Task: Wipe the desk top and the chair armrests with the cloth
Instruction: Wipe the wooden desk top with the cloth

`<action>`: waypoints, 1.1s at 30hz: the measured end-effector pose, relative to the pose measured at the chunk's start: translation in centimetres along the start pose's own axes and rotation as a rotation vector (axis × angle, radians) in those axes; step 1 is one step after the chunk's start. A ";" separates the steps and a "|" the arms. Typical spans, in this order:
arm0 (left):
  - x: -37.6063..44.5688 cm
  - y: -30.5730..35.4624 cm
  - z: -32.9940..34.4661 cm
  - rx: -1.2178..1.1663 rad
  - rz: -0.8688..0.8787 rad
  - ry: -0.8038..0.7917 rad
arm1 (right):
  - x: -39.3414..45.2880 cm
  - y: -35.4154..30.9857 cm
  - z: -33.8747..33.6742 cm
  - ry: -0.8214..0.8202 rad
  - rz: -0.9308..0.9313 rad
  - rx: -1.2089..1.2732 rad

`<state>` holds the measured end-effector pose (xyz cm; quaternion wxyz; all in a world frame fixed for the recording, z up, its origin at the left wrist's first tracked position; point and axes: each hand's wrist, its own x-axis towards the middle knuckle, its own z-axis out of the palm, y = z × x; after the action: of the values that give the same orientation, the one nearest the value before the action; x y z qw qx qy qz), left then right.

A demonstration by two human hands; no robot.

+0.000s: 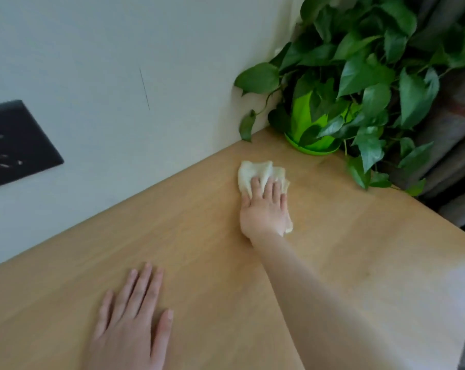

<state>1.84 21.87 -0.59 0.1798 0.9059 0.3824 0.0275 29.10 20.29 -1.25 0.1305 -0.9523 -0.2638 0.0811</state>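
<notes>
A pale cream cloth (pixel 252 172) lies crumpled on the light wooden desk top (pixel 188 225), toward its far right corner. My right hand (pixel 264 209) presses flat on the cloth with straight fingers, the arm stretched out across the desk. My left hand (pixel 131 313) rests flat on the bare wood near the front edge, fingers spread and straight, holding nothing. No chair or armrest is in view.
A leafy plant in a bright green pot (pixel 310 126) stands in the desk's far right corner, a short way beyond the cloth, its leaves (pixel 370 148) trailing over the right edge. A white wall (pixel 119 76) with a black socket plate (pixel 15 142) borders the desk's far side.
</notes>
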 end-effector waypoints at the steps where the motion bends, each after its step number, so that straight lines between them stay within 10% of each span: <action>1: 0.3 0.0 -0.1 -0.033 0.009 0.012 | -1.6 -1.0 0.9 0.016 -0.151 -0.019; 6: 1.0 -0.3 -0.3 -0.048 0.008 0.006 | -3.8 3.6 -0.1 -0.043 -0.545 -0.163; 14: 0.0 -0.5 -0.3 0.098 -0.033 -0.081 | 5.8 -1.5 -0.1 0.063 0.187 -0.100; 23: -0.4 -0.6 0.0 0.116 -0.014 -0.024 | -7.6 6.0 -1.2 -0.141 -0.727 -0.188; 30: -0.6 -0.9 0.7 0.165 -0.004 -0.014 | 2.8 3.6 -1.6 0.082 0.124 -0.135; 33: -0.7 -0.9 0.9 0.183 -0.004 -0.017 | 0.7 -0.3 0.0 0.010 0.024 -0.134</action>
<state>0.87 21.70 -1.68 0.0996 0.9180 0.3836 -0.0154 29.52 20.93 -1.16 0.0667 -0.9623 -0.2567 0.0600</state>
